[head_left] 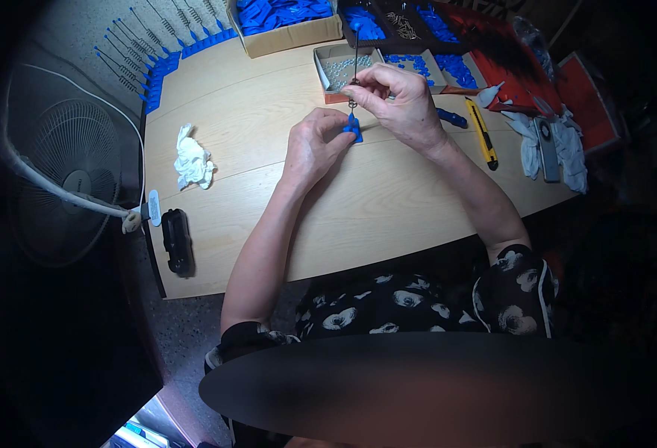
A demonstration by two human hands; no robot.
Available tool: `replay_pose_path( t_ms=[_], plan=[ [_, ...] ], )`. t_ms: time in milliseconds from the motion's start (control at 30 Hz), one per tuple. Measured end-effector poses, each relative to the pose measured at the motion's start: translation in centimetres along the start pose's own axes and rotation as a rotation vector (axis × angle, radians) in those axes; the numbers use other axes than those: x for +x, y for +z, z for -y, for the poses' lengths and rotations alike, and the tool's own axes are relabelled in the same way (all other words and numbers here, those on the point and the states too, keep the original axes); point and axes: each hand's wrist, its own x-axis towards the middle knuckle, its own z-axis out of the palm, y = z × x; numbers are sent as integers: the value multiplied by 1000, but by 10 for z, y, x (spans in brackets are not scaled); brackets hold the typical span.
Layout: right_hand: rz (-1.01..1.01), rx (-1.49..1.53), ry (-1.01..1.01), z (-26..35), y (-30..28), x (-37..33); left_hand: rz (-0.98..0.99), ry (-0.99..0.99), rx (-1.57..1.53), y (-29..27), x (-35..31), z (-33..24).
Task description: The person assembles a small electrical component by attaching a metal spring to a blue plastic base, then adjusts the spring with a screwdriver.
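Observation:
A blue plastic base (354, 136) stands on the wooden table with my left hand (315, 143) closed round it, thumb and fingers pinching its sides. From the base a thin dark rod (357, 58) rises upright, tipped with a small blue knob. My right hand (404, 108) pinches the rod above the base, around a small metal spring (353, 104) threaded on it; its fingertips partly hide the spring. At the far left edge, several blue bases with sprung rods (160, 75) stand in a curved row.
A cardboard box (295, 41) of blue parts sits at the back. Small open boxes (333, 97) hold clear and blue pieces. To the right lie a yellow cutter (482, 134), a dark blue tool (451, 118) and cloths (569, 149). Crumpled white tissue (193, 159) and a black case (177, 243) lie left.

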Motion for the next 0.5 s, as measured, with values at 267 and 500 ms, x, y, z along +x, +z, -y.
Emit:
replay_pose_path(
  t_ms=[267,500],
  plan=[
    [-8,12,9,-1,6,-1,1,8,-14,-3,-3,-2],
    [-26,9,9,-1,12,-5,3,13,-11,-4,-6,3]
  ],
)
